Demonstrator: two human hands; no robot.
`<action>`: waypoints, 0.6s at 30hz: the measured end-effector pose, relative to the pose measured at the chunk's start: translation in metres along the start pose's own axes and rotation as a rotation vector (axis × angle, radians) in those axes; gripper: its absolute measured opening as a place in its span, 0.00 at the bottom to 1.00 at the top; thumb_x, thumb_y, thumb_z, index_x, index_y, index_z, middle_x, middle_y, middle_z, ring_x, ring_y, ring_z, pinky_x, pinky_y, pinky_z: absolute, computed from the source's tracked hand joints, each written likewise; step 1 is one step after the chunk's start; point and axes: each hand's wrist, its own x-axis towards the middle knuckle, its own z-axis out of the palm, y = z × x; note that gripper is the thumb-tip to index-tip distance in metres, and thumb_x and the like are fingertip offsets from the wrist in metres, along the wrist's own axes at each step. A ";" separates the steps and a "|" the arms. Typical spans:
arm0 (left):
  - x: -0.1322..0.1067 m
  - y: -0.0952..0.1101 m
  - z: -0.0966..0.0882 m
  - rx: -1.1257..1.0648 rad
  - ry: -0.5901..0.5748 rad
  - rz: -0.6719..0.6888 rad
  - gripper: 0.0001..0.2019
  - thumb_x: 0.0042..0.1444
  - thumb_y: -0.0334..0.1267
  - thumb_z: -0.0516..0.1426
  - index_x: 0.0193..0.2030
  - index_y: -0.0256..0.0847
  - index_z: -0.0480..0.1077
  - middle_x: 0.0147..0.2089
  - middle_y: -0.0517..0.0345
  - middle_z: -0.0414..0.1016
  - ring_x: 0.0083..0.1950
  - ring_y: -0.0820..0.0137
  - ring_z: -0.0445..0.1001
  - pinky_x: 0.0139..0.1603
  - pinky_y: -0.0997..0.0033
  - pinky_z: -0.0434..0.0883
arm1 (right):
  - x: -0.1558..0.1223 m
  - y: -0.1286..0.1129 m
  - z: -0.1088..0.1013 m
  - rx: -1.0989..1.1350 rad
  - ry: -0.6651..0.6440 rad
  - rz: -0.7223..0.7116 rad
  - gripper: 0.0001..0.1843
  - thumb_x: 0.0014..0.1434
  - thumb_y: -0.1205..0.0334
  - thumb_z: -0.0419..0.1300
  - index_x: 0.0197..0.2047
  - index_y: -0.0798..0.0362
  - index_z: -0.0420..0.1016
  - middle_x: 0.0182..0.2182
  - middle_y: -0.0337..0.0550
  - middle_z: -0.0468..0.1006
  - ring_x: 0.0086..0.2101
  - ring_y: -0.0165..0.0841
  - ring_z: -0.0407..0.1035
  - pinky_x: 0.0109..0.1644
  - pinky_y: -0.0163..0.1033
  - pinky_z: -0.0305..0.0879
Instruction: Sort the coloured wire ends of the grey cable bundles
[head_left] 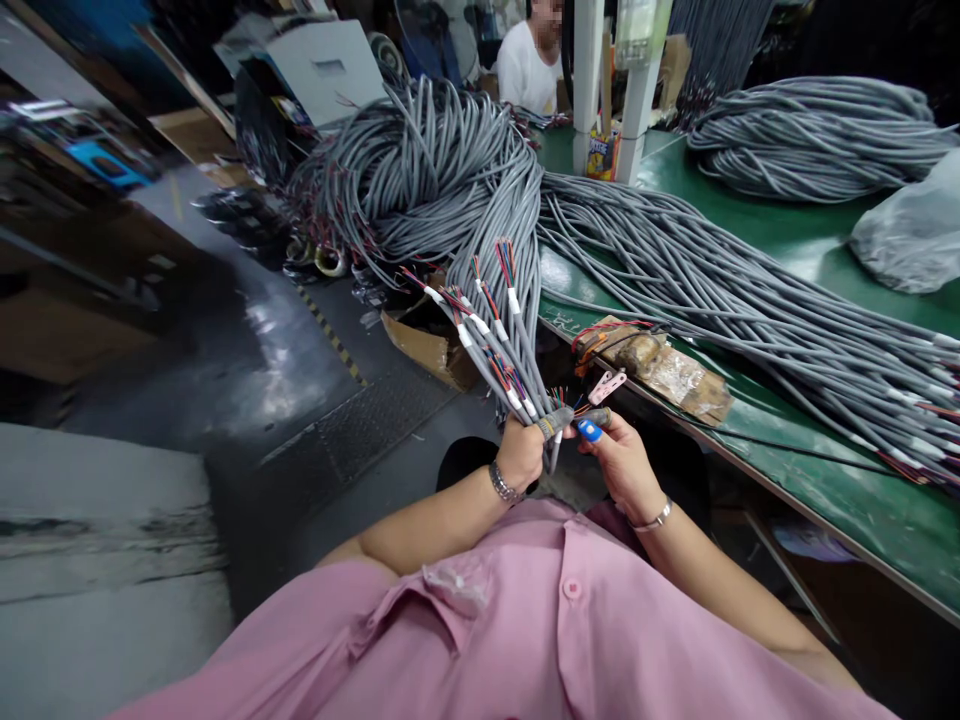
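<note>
My left hand (523, 452) is closed around a bundle of grey cables (517, 350) whose stripped ends fan out upward, with white sleeves and thin coloured wires. Grey tape wraps a finger of this hand. Close beside it, my right hand (624, 460) is pinched, thumb against fingers, at the thin coloured wires (582, 408) of a cable end. A blue cover (590, 430) sits on the right thumb, and a right finger is wrapped too. The exact grip point is small and partly hidden by the fingers. Just above the right hand is a pink clip (607, 386).
A wooden block (686, 382) with clear tape and leads lies at the edge of the green table (795, 250). Long grey cables (712, 265) stretch across it. A large cable coil (420, 170) hangs left, above an open carton (431, 350). A person (529, 65) sits behind.
</note>
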 end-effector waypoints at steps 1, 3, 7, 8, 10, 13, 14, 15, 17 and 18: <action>0.000 0.000 0.000 -0.001 0.002 -0.003 0.12 0.43 0.41 0.67 0.19 0.36 0.73 0.18 0.58 0.73 0.24 0.69 0.75 0.30 0.68 0.74 | 0.000 0.001 -0.003 -0.004 -0.012 0.004 0.10 0.52 0.55 0.69 0.36 0.49 0.79 0.33 0.41 0.81 0.33 0.33 0.72 0.36 0.36 0.65; 0.001 -0.001 -0.001 -0.007 0.006 -0.013 0.12 0.42 0.41 0.67 0.19 0.36 0.73 0.18 0.57 0.73 0.24 0.69 0.75 0.30 0.69 0.74 | 0.001 0.003 -0.010 0.005 -0.016 0.018 0.11 0.50 0.55 0.70 0.37 0.49 0.79 0.33 0.40 0.79 0.32 0.31 0.70 0.37 0.36 0.66; 0.003 -0.001 0.000 -0.035 0.005 -0.033 0.09 0.43 0.38 0.66 0.20 0.35 0.74 0.19 0.57 0.74 0.23 0.71 0.74 0.28 0.71 0.72 | 0.013 0.002 -0.024 0.165 0.052 0.082 0.16 0.54 0.46 0.65 0.36 0.50 0.77 0.29 0.38 0.75 0.27 0.28 0.66 0.35 0.36 0.67; 0.004 -0.001 0.001 -0.042 0.000 -0.035 0.09 0.43 0.38 0.66 0.20 0.35 0.74 0.18 0.57 0.74 0.23 0.71 0.74 0.28 0.71 0.72 | 0.018 -0.001 -0.025 0.209 0.067 0.107 0.19 0.54 0.42 0.64 0.35 0.50 0.77 0.29 0.39 0.75 0.27 0.28 0.66 0.34 0.36 0.68; 0.004 0.001 0.004 -0.041 -0.017 -0.030 0.10 0.43 0.39 0.66 0.20 0.35 0.74 0.18 0.57 0.74 0.23 0.70 0.75 0.28 0.71 0.73 | 0.029 -0.007 -0.026 0.260 0.072 0.150 0.24 0.51 0.36 0.63 0.35 0.50 0.76 0.30 0.39 0.76 0.26 0.28 0.67 0.33 0.36 0.69; 0.004 0.003 0.009 -0.018 -0.033 -0.021 0.12 0.44 0.40 0.66 0.18 0.35 0.73 0.18 0.56 0.73 0.23 0.70 0.75 0.29 0.70 0.73 | 0.043 -0.015 -0.023 0.278 0.035 0.171 0.26 0.50 0.33 0.63 0.36 0.49 0.76 0.30 0.39 0.77 0.27 0.29 0.69 0.33 0.36 0.69; 0.004 0.003 0.010 -0.014 -0.033 -0.021 0.12 0.44 0.40 0.66 0.18 0.35 0.73 0.18 0.56 0.73 0.23 0.70 0.75 0.29 0.70 0.73 | 0.045 -0.016 -0.021 0.285 0.029 0.167 0.26 0.50 0.34 0.63 0.36 0.50 0.76 0.30 0.39 0.77 0.28 0.29 0.69 0.33 0.35 0.69; 0.004 0.003 0.011 -0.014 -0.030 -0.023 0.12 0.43 0.40 0.66 0.19 0.35 0.73 0.18 0.56 0.73 0.23 0.70 0.75 0.29 0.70 0.73 | 0.047 -0.017 -0.020 0.294 0.031 0.162 0.25 0.51 0.34 0.63 0.35 0.50 0.76 0.30 0.39 0.77 0.28 0.29 0.70 0.33 0.35 0.69; 0.004 0.002 0.011 -0.021 -0.019 -0.034 0.10 0.43 0.39 0.66 0.20 0.35 0.74 0.18 0.57 0.73 0.23 0.70 0.74 0.28 0.71 0.72 | 0.047 -0.018 -0.018 0.300 0.054 0.152 0.24 0.51 0.36 0.63 0.33 0.50 0.75 0.29 0.39 0.77 0.28 0.29 0.70 0.33 0.34 0.69; 0.004 0.002 0.011 -0.024 -0.011 -0.041 0.10 0.43 0.39 0.66 0.20 0.35 0.74 0.18 0.57 0.73 0.22 0.71 0.74 0.28 0.71 0.72 | 0.047 -0.018 -0.017 0.292 0.072 0.148 0.24 0.52 0.36 0.63 0.33 0.50 0.75 0.29 0.39 0.77 0.28 0.29 0.69 0.32 0.34 0.69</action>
